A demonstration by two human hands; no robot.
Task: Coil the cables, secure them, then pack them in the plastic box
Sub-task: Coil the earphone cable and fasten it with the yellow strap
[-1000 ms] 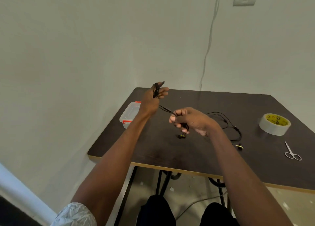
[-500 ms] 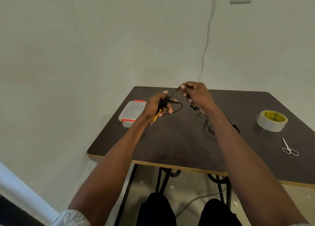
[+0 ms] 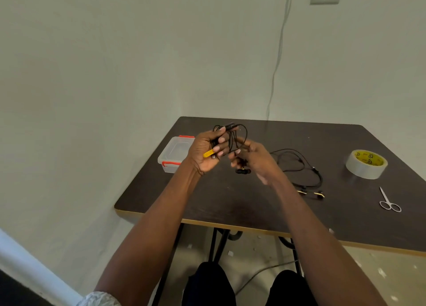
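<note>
Thin black cable (image 3: 234,136) with yellow plug (image 3: 208,153); clear plastic box (image 3: 176,153) with red-orange latches; dark brown tabletop (image 3: 253,202); grey tape roll (image 3: 366,164), yellow-and-black printed core; silver metal scissors (image 3: 389,202).

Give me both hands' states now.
Left hand: grips the coiled black cable.
Right hand: pinches that cable's loose end.

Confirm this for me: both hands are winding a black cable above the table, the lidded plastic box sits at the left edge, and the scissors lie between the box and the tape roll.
One detail is off. In the head view the scissors lie to the right of the tape roll, near the table's right end, not between it and the plastic box. The rest stands.
</note>
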